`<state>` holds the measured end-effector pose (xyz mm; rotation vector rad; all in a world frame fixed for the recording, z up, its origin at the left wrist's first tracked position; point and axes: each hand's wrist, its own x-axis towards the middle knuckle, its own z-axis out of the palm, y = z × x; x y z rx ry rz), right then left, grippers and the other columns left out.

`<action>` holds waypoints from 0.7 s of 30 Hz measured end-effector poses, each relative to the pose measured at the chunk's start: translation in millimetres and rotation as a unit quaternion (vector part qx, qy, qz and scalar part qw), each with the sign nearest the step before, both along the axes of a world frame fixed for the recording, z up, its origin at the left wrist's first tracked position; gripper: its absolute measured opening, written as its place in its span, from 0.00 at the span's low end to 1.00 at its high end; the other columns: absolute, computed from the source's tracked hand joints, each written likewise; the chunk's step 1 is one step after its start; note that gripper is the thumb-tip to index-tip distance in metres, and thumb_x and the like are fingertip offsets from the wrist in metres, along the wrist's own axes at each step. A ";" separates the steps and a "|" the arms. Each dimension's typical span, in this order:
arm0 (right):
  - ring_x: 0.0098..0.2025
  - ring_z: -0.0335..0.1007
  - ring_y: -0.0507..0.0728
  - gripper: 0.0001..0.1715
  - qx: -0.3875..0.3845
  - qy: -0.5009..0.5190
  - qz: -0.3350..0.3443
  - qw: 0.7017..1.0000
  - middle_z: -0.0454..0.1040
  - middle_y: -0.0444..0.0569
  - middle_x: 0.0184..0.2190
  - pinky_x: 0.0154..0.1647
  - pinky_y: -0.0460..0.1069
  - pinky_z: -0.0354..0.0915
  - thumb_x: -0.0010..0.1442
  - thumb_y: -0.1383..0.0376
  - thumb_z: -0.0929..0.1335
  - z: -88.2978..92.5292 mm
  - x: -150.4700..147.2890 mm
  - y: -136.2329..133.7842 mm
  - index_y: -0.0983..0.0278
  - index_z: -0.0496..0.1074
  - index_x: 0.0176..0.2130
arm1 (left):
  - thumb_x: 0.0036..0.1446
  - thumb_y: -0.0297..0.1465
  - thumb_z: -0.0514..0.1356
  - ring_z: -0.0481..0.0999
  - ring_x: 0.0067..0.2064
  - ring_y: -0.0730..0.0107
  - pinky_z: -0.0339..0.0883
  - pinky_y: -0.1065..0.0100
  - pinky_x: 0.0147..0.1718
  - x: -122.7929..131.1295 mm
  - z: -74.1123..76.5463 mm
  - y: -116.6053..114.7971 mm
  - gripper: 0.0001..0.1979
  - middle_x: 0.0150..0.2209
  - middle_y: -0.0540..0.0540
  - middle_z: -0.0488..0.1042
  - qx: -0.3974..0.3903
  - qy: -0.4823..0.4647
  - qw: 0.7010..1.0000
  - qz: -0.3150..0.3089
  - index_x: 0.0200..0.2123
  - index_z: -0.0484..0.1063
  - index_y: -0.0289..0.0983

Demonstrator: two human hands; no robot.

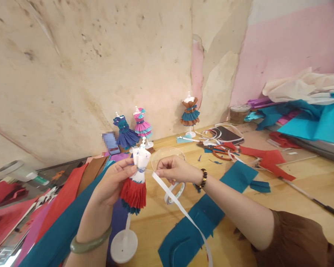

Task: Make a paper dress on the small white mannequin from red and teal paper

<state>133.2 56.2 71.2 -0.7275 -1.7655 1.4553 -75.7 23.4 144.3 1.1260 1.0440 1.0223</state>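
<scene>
A small white dress form (141,157) wears a pleated red paper skirt (133,193) with a dark teal layer under it. My left hand (115,180) grips the form around its waist, fingers closed, and its round white base (124,246) tilts toward me. Close to the waist on the right, my right hand (172,168) pinches the end of a narrow white strip of tape (178,204), which hangs down to the bottom of the view. Behind the strip lies a roll of tape (175,193), partly hidden.
Long teal paper (206,215) lies on the wooden table. Three dressed forms, including a brown and teal one (190,113), stand by the wall. Orange-handled scissors (221,152) and red paper (269,159) lie right; coloured sheets (64,196) spread left.
</scene>
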 end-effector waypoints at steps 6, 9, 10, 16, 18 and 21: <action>0.14 0.58 0.45 0.27 0.008 -0.011 -0.026 1.000 0.62 0.35 0.15 0.12 0.40 0.53 0.48 0.43 0.74 16.1 5.8 -6.2 0.64 0.69 0.26 | 0.34 0.36 0.77 0.78 0.25 0.68 0.71 0.72 0.27 1.9 -13.2 7.2 0.20 0.26 0.46 0.80 -0.008 -0.032 0.999 -0.033 0.32 0.78 0.35; 0.15 0.58 0.45 0.26 0.020 -0.016 -0.040 0.999 0.62 0.36 0.16 0.12 0.40 0.53 0.50 0.45 0.74 20.5 8.1 -8.6 0.64 0.70 0.27 | 0.34 0.37 0.76 0.77 0.25 0.69 0.71 0.72 0.28 0.4 -26.6 13.9 0.20 0.26 0.48 0.79 -0.016 -0.059 0.998 -0.033 0.33 0.78 0.38; 0.15 0.58 0.45 0.26 0.022 -0.023 -0.046 0.998 0.62 0.36 0.16 0.12 0.41 0.53 0.50 0.45 0.74 21.5 8.5 -9.3 0.64 0.70 0.27 | 0.33 0.37 0.77 0.78 0.26 0.68 0.72 0.71 0.28 -0.6 -31.0 15.9 0.21 0.27 0.48 0.80 -0.020 -0.061 0.997 -0.031 0.33 0.77 0.38; 0.17 0.53 0.45 0.21 0.099 -0.052 -0.084 0.990 0.62 0.36 0.15 0.15 0.42 0.47 0.53 0.50 0.74 27.0 6.3 -15.4 0.64 0.71 0.27 | 0.32 0.45 0.75 0.76 0.25 0.67 0.71 0.69 0.26 -6.8 -48.9 20.1 0.28 0.28 0.44 0.79 -0.021 -0.031 0.996 -0.085 0.37 0.78 0.37; 0.18 0.52 0.45 0.19 0.142 -0.056 -0.096 0.984 0.62 0.36 0.15 0.17 0.42 0.47 0.54 0.52 0.74 29.6 4.5 -19.1 0.65 0.73 0.26 | 0.29 0.44 0.75 0.73 0.22 0.71 0.68 0.72 0.23 -6.8 -53.0 20.3 0.28 0.23 0.48 0.74 -0.026 -0.041 0.995 -0.088 0.35 0.77 0.37; 0.18 0.52 0.45 0.16 0.188 -0.074 -0.107 0.974 0.62 0.37 0.16 0.19 0.43 0.47 0.57 0.55 0.74 33.6 1.7 -25.7 0.65 0.76 0.27 | 0.30 0.41 0.75 0.68 0.19 0.77 0.65 0.75 0.19 -6.6 -61.5 22.6 0.23 0.20 0.52 0.69 -0.018 -0.064 0.995 -0.076 0.28 0.71 0.37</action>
